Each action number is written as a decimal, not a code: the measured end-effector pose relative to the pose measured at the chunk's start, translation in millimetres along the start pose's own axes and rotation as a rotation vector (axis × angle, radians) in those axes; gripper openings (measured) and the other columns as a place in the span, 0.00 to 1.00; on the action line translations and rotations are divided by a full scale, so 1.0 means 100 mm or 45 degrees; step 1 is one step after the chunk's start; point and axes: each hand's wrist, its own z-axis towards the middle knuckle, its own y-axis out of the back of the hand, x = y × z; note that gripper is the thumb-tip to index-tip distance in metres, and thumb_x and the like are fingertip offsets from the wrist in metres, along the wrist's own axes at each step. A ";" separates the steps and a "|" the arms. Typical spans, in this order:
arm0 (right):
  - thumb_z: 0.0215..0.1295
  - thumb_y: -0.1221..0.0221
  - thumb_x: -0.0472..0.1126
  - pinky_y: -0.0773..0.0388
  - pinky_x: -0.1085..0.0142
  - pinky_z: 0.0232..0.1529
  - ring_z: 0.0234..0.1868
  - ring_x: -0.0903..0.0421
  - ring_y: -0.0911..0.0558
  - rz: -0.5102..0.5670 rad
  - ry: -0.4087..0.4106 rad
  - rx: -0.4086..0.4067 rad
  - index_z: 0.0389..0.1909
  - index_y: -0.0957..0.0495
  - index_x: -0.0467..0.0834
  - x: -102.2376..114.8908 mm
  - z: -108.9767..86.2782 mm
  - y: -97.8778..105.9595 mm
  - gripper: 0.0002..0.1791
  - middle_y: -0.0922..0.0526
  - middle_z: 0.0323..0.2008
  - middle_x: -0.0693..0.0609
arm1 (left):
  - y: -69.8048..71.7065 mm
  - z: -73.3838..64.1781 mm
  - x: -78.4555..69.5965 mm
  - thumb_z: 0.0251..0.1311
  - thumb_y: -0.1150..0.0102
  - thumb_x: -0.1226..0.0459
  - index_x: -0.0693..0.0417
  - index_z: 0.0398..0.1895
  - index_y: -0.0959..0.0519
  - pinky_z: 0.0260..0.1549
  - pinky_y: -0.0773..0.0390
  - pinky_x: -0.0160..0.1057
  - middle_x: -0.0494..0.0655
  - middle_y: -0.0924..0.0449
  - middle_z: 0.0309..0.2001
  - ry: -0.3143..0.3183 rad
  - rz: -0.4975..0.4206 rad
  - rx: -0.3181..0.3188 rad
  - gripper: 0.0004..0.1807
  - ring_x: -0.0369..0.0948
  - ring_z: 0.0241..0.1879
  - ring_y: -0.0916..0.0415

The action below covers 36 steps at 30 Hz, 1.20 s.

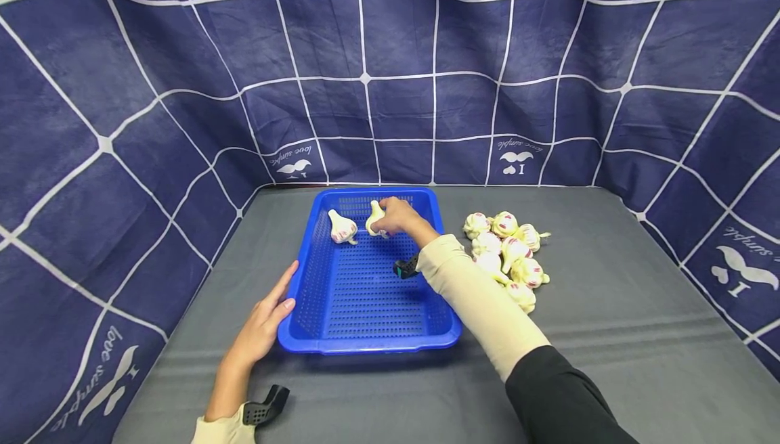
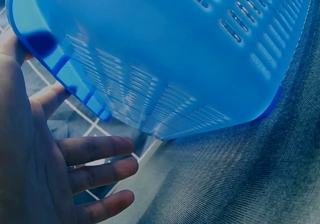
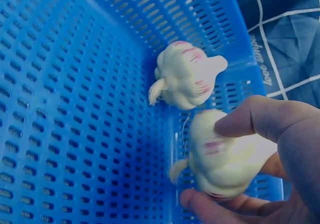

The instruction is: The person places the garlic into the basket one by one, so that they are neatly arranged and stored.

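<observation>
A blue perforated plastic basket (image 1: 374, 345) stands on the grey table. Inside its far end, my right hand (image 1: 399, 216) grips a garlic bulb (image 3: 220, 151); the thumb lies on one side and fingers curl beneath it in the right wrist view. A second garlic bulb (image 1: 342, 227) lies in the basket to the left of the held one. My left hand (image 1: 261, 325) touches the basket's left rim near the front corner. In the left wrist view that hand (image 2: 55, 149) has its fingers extended beside the basket wall.
A pile of several garlic bulbs (image 1: 514, 248) lies on the table right of the basket, close by the right forearm. Grey cloth (image 1: 640, 308) covers the table. A dark blue curtain with white lines (image 1: 399, 112) hangs behind and at both sides.
</observation>
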 end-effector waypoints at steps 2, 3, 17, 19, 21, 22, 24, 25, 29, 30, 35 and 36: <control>0.54 0.32 0.43 0.21 0.67 0.33 0.33 0.52 0.18 -0.022 0.001 -0.013 0.55 0.22 0.38 0.02 0.01 -0.01 0.27 0.17 0.37 0.46 | 0.01 0.00 -0.01 0.71 0.57 0.71 0.53 0.77 0.43 0.59 0.42 0.20 0.65 0.38 0.70 0.001 0.003 -0.003 0.31 0.26 0.63 0.38; 0.53 0.31 0.44 0.22 0.65 0.36 0.35 0.51 0.19 -0.042 0.000 -0.018 0.53 0.21 0.39 0.02 0.01 -0.02 0.26 0.17 0.37 0.46 | 0.02 0.00 -0.01 0.71 0.57 0.71 0.52 0.77 0.43 0.60 0.42 0.20 0.64 0.38 0.70 0.003 0.007 -0.003 0.31 0.27 0.64 0.39; 0.54 0.29 0.42 0.24 0.70 0.24 0.23 0.56 0.22 -0.059 -0.087 0.032 0.43 0.22 0.38 -0.01 0.14 -0.14 0.19 0.20 0.30 0.48 | 0.01 0.00 0.01 0.71 0.56 0.70 0.50 0.78 0.43 0.59 0.42 0.21 0.62 0.37 0.70 0.027 0.051 0.007 0.32 0.45 0.64 0.34; 0.54 0.29 0.43 0.23 0.69 0.26 0.26 0.55 0.22 -0.085 -0.069 0.042 0.43 0.22 0.38 -0.02 0.15 -0.16 0.19 0.20 0.31 0.48 | 0.02 0.00 0.01 0.71 0.56 0.69 0.50 0.78 0.43 0.59 0.42 0.20 0.62 0.38 0.71 0.031 0.059 0.008 0.32 0.49 0.64 0.34; 0.54 0.29 0.43 0.23 0.69 0.29 0.30 0.53 0.21 -0.108 -0.041 0.047 0.44 0.22 0.38 -0.02 0.15 -0.17 0.20 0.19 0.32 0.48 | 0.03 0.00 0.01 0.71 0.56 0.69 0.50 0.78 0.43 0.59 0.42 0.20 0.62 0.38 0.71 0.041 0.066 0.009 0.32 0.57 0.63 0.34; 0.55 0.29 0.43 0.23 0.68 0.31 0.33 0.52 0.21 -0.112 -0.024 0.049 0.45 0.22 0.38 -0.01 0.14 -0.17 0.20 0.19 0.33 0.48 | 0.03 0.01 0.01 0.71 0.56 0.69 0.50 0.78 0.43 0.59 0.42 0.20 0.62 0.38 0.71 0.043 0.066 0.010 0.32 0.58 0.63 0.34; 0.55 0.30 0.43 0.23 0.68 0.33 0.36 0.51 0.21 -0.123 -0.004 0.058 0.47 0.23 0.38 -0.01 0.12 -0.18 0.22 0.18 0.35 0.47 | 0.03 0.01 0.01 0.72 0.56 0.69 0.49 0.78 0.44 0.59 0.42 0.20 0.63 0.38 0.71 0.049 0.057 0.015 0.32 0.56 0.64 0.34; 0.55 0.30 0.43 0.23 0.67 0.34 0.38 0.50 0.20 -0.129 0.003 0.063 0.48 0.23 0.37 0.00 0.12 -0.18 0.23 0.18 0.36 0.46 | 0.03 0.01 0.01 0.72 0.56 0.68 0.49 0.78 0.44 0.59 0.43 0.20 0.63 0.38 0.71 0.050 0.052 0.017 0.32 0.53 0.65 0.35; 0.54 0.28 0.44 0.23 0.67 0.39 0.42 0.50 0.20 -0.164 0.017 0.065 0.56 0.24 0.37 0.01 0.11 -0.19 0.30 0.16 0.43 0.44 | 0.02 0.01 0.02 0.72 0.56 0.69 0.50 0.78 0.44 0.60 0.43 0.21 0.64 0.38 0.70 0.039 0.029 0.020 0.32 0.38 0.66 0.37; 0.53 0.28 0.44 0.22 0.66 0.39 0.42 0.50 0.20 -0.170 0.014 0.064 0.58 0.25 0.37 0.02 0.11 -0.19 0.32 0.17 0.45 0.44 | 0.02 0.00 0.02 0.72 0.56 0.69 0.50 0.78 0.44 0.60 0.43 0.21 0.64 0.38 0.70 0.036 0.023 0.020 0.32 0.36 0.65 0.38; 0.52 0.27 0.45 0.21 0.66 0.35 0.36 0.50 0.18 -0.147 -0.017 0.072 0.63 0.28 0.38 0.03 0.11 -0.17 0.38 0.17 0.47 0.42 | 0.03 0.00 0.01 0.71 0.55 0.70 0.51 0.77 0.43 0.60 0.43 0.21 0.64 0.39 0.71 0.033 0.032 0.013 0.31 0.42 0.65 0.36; 0.51 0.26 0.45 0.22 0.66 0.33 0.34 0.51 0.18 -0.135 -0.021 0.073 0.63 0.28 0.37 0.03 0.11 -0.16 0.38 0.17 0.47 0.42 | 0.03 0.00 0.01 0.71 0.55 0.69 0.51 0.77 0.43 0.60 0.43 0.21 0.64 0.39 0.71 0.036 0.037 0.011 0.31 0.46 0.65 0.36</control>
